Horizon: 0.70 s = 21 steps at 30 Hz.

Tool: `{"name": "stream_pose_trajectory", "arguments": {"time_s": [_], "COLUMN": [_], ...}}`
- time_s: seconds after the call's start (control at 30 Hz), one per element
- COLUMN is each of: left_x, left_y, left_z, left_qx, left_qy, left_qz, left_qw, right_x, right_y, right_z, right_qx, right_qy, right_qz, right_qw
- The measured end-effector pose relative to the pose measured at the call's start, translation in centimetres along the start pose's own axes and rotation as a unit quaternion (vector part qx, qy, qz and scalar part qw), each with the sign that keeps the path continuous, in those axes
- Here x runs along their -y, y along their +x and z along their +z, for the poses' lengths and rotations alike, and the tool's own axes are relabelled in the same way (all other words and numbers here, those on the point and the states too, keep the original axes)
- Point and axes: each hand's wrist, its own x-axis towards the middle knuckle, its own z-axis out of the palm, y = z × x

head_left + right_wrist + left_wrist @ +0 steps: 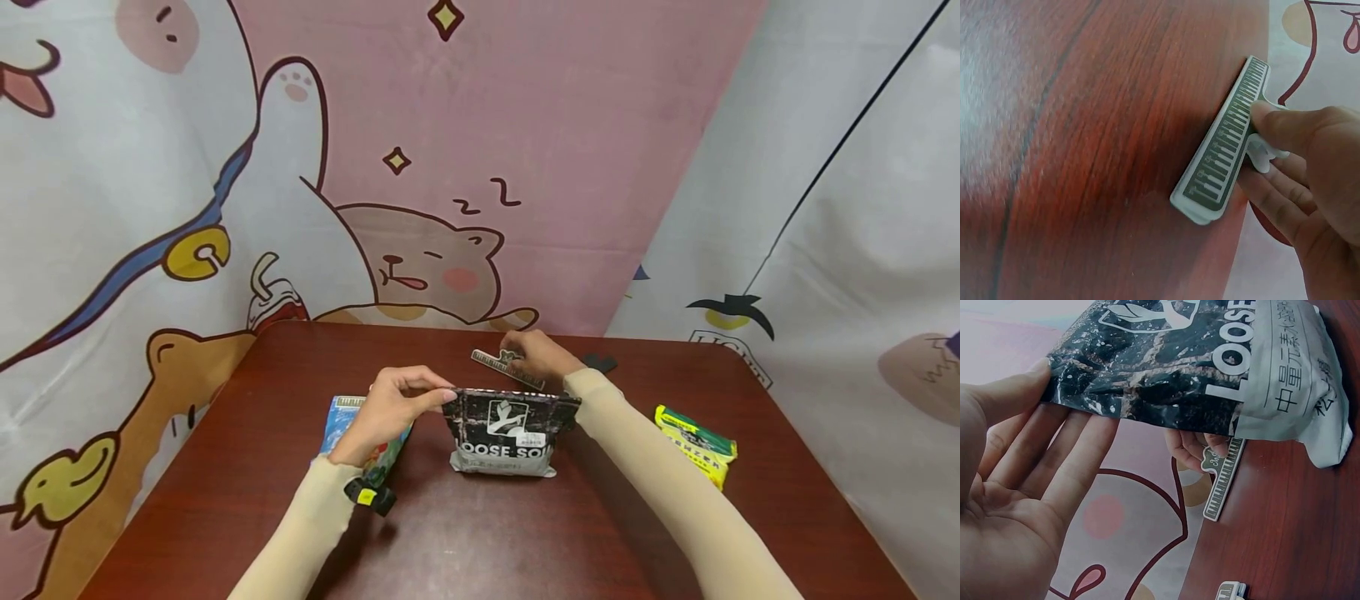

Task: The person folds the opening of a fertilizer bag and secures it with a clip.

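My left hand (392, 410) pinches the upper left corner of a black and pale-grey soil bag (506, 433), thumb on the near face and fingers behind. The bag stands upright on the table, its top edge flattened; "LOOSE" shows in the left wrist view. Behind the bag, my right hand (542, 354) holds a long clip (1225, 147) with a piano-key print by its handle, thumb on top and fingers below. The clip is close to the tabletop near the far edge; whether it touches the wood I cannot tell.
A blue packet (333, 425) with a similar clip along its top lies partly behind my left hand. To the right is a yellow and green packet (697, 446). A small dark object (600, 362) sits by the far edge of the brown table (480, 542). A printed cloth (525, 100) hangs behind.
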Motion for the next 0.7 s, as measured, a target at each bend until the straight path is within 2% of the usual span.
{"name": "stream_pose_trajectory", "arguments": {"time_s": [0.17, 0.37, 0.57, 0.7], "left_x": [0.1, 0.1, 0.1, 0.1], "left_y": [0.1, 0.1, 0.1, 0.1], "left_z": [0.0, 0.0, -0.1, -0.1], "left_qx": [0.003, 0.005, 0.008, 0.009], "left_qy": [-0.006, -0.001, -0.005, -0.006], "left_qz": [0.007, 0.012, 0.015, 0.014], "left_qw": [1.0000, 0.9999, 0.9998, 0.9998], "right_x": [-0.4, -1.0, -1.1, -1.0], "right_y": [-0.2, -0.4, -0.9, -1.4], "right_z": [0.2, 0.6, 0.7, 0.7], "right_qx": [-0.028, -0.058, -0.064, -0.067], "right_qy": [0.041, 0.090, 0.127, 0.137], "right_qz": [0.004, 0.029, 0.071, 0.083], "right_qw": [0.9988, 0.9938, 0.9873, 0.9849]}}
